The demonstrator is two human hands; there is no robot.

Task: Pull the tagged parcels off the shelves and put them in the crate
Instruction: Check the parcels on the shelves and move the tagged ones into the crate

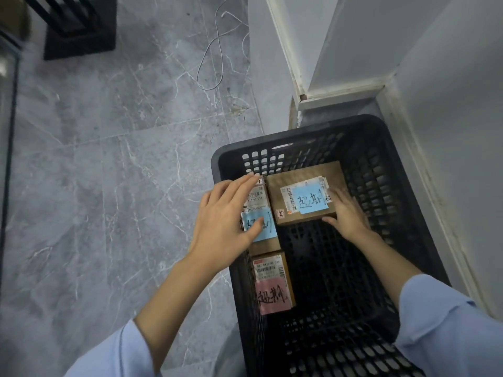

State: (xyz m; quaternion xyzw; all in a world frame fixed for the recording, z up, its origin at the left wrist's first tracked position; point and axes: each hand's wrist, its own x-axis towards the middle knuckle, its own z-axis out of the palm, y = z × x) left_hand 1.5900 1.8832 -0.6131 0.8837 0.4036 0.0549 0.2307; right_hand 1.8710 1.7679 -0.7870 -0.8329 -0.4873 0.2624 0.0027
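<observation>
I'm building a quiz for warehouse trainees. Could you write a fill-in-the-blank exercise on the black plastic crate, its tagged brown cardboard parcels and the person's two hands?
1. The black plastic crate holds ___ brown cardboard parcels.
2. The near parcel, closest to the person, is tagged in ___.
3. The left hand lies flat on a small parcel tagged in ___.
4. The right hand touches the larger parcel, also tagged in ___.

Missing words: three; pink; blue; blue.
</observation>
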